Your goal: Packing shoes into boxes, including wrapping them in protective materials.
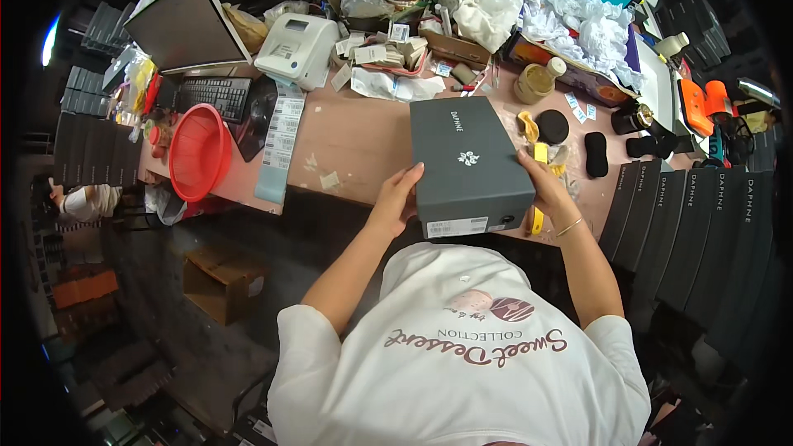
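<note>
A dark grey shoebox [472,153] with its lid on is held between my two hands at the table's front edge. My left hand [400,198] grips its left side, the thumb near the top edge. On the opposite side, my right hand [547,186] is closed round the box's right edge. A white label [457,227] is stuck on the end facing me. Just right of the box lie a yellow tape strip [539,219], a black round pad [552,126] and a black brush-like oval [595,154].
At left stand a red plastic basket [199,153], keyboard [213,96], monitor [188,25] and white label printer [297,47]. A glue jar [535,83] and a carton of crumpled paper [574,23] stand behind. Stacked shoeboxes [690,223] line the right side; a cardboard box [223,283] lies on the floor.
</note>
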The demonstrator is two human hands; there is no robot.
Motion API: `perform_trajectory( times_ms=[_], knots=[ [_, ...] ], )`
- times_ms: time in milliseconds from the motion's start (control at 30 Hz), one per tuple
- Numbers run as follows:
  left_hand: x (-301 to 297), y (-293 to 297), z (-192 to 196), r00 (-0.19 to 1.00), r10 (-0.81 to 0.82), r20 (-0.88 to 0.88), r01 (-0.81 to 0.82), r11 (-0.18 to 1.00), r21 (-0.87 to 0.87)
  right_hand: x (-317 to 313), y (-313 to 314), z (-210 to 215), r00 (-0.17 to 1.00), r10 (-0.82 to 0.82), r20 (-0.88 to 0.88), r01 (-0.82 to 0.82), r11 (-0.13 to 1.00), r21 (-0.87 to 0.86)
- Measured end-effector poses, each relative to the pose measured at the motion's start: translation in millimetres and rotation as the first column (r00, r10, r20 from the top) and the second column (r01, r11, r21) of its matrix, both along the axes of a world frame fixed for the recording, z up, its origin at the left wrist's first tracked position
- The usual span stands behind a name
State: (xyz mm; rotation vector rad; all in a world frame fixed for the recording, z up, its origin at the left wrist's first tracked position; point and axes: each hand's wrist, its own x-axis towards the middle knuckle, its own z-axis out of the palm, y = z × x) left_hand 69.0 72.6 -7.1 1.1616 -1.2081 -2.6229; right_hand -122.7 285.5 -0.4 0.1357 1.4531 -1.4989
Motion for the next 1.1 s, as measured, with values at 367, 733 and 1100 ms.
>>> perform_trajectory(
  times_ms=[367,733,1100],
  knots=[
    [-31.2,26.2,5.8,0.994,0.049,0.095,-0.045,0.998,-0.050,-37.9,30.9,-34.7,0.998,0.067,0.022,-0.065,0.994,-0.085],
    [-23.6,21.0,-27.4,0.978,-0.200,0.057,0.204,0.977,-0.064,19.2,33.4,-10.2,0.969,-0.171,0.179,0.201,0.965,-0.170],
    [74.4,-116.2,-78.4,0.980,0.096,0.177,-0.013,0.907,-0.420,70.7,-46.5,14.0,0.513,0.459,-0.726,-0.339,0.885,0.320]
  ],
)
